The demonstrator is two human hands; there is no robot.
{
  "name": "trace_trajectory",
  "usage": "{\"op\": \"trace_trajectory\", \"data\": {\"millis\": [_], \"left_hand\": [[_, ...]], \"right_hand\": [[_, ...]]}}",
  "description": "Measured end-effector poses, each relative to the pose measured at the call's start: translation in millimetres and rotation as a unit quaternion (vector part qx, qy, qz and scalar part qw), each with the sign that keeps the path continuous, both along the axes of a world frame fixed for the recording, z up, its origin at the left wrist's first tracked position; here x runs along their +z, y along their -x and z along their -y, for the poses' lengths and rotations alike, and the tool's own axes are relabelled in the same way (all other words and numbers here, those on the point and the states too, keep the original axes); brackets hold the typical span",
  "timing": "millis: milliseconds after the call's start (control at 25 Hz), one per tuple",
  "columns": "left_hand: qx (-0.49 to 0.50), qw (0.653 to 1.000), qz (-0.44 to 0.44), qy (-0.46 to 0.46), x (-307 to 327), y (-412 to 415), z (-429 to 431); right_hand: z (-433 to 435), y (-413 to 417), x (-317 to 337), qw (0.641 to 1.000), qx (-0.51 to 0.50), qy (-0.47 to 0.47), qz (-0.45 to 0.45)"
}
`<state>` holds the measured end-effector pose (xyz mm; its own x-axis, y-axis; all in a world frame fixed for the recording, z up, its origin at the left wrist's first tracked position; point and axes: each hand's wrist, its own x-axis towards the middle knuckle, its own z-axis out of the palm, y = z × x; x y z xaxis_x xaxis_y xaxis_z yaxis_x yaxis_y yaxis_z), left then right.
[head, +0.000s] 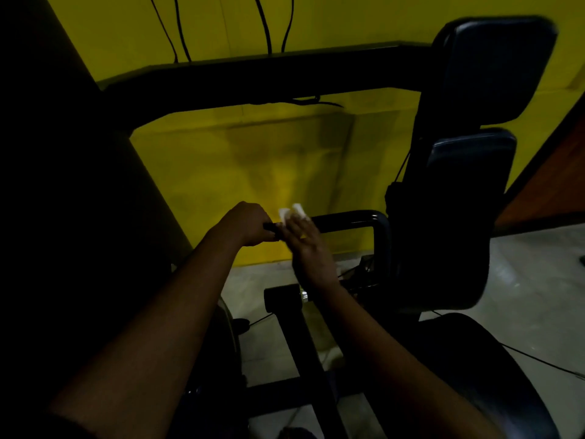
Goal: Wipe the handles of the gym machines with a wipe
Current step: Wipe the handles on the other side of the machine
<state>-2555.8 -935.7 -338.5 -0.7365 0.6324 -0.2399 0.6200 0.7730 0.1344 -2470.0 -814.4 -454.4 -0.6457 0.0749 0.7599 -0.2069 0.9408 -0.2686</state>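
A black handle bar [345, 220] of a gym machine runs left to right in the middle of the view and bends down at its right end. My left hand [248, 224] is closed around the bar's left end. Right beside it, my right hand [305, 245] presses a white wipe [291, 213] onto the bar, and the wipe sticks out above the fingers. The room is dim, so the stretch of bar under both hands is hidden.
Two black back pads [487, 74] stand at the upper right above a black seat [474, 359]. A thick black frame arm [253, 77] crosses overhead before a yellow wall. A padded roller [281, 300] and frame tube sit below my hands on grey floor.
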Motion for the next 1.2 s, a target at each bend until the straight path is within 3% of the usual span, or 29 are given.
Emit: {"op": "trace_trajectory", "data": {"millis": [40, 120, 200, 280, 360, 440, 480, 520, 560, 640, 720, 760, 800, 920, 1040, 1120, 1160, 1200], "left_hand": [[0.002, 0.999, 0.004, -0.032, -0.4, -3.2, -0.4], [0.001, 0.998, 0.018, -0.067, -2.0, -9.4, -1.8], [-0.008, 0.997, 0.015, -0.07, -5.7, -10.0, -3.8], [-0.011, 0.997, 0.016, -0.08, -8.2, -10.6, -4.6], [-0.005, 0.996, 0.014, -0.085, -9.1, -10.8, -4.9], [-0.002, 0.996, 0.009, -0.087, -10.6, -11.1, -5.1], [-0.002, 0.996, 0.007, -0.087, -11.4, -10.5, -5.1], [-0.003, 0.996, 0.006, -0.087, -11.8, -9.6, -5.5], [-0.003, 0.996, 0.006, -0.085, -12.5, -8.5, -5.7], [-0.002, 0.997, 0.004, -0.082, -13.4, -6.5, -6.1], [-0.005, 0.997, 0.001, -0.078, -12.6, -5.4, -7.2], [-0.007, 0.997, 0.0, -0.076, -12.0, -5.4, -7.6], [-0.007, 0.997, 0.0, -0.073, -11.6, -5.3, -7.6], [-0.007, 0.997, 0.002, -0.077, -11.9, -4.9, -6.6], [-0.001, 0.996, -0.003, -0.091, -15.8, -6.0, -6.4], [0.003, 0.995, -0.007, -0.096, -18.2, -7.1, -6.7], [0.003, 0.995, -0.009, -0.097, -19.0, -7.9, -6.9], [0.003, 0.995, -0.011, -0.098, -19.7, -8.4, -6.9]], "right_hand": [[-0.6, -1.2, -0.7, 0.999, 0.023, -0.044, 0.003], [-20.9, -8.1, -2.9, 0.998, -0.023, -0.054, -0.011], [-43.7, -23.4, -11.2, 0.989, -0.134, 0.018, -0.055], [-51.3, -36.0, -14.9, 0.95, -0.242, 0.171, -0.1], [-37.8, -33.2, -5.3, 0.855, -0.29, 0.403, -0.15], [-29.4, -19.5, 12.9, 0.677, -0.215, 0.671, -0.211], [-31.8, -11.9, 18.7, 0.582, -0.157, 0.757, -0.252], [-36.5, -5.3, 20.5, 0.519, -0.115, 0.802, -0.274], [-37.7, 1.4, 19.4, 0.496, -0.093, 0.819, -0.274], [-27.9, 7.3, 20.2, 0.513, -0.073, 0.829, -0.21], [0.3, 11.1, 19.2, 0.525, -0.071, 0.844, -0.089], [12.7, 11.5, 17.6, 0.522, -0.052, 0.851, -0.028], [20.6, 9.6, 18.3, 0.495, -0.015, 0.869, 0.0], [-8.9, -2.1, 19.4, 0.434, 0.046, 0.9, 0.001], [-57.6, -11.8, 21.0, 0.422, 0.033, 0.904, -0.064], [-61.0, -10.4, 20.0, 0.464, 0.031, 0.884, -0.048], [-53.5, -6.7, 16.8, 0.519, 0.018, 0.855, 0.01], [-42.3, -4.1, 14.2, 0.542, 0.039, 0.836, 0.075]]}}
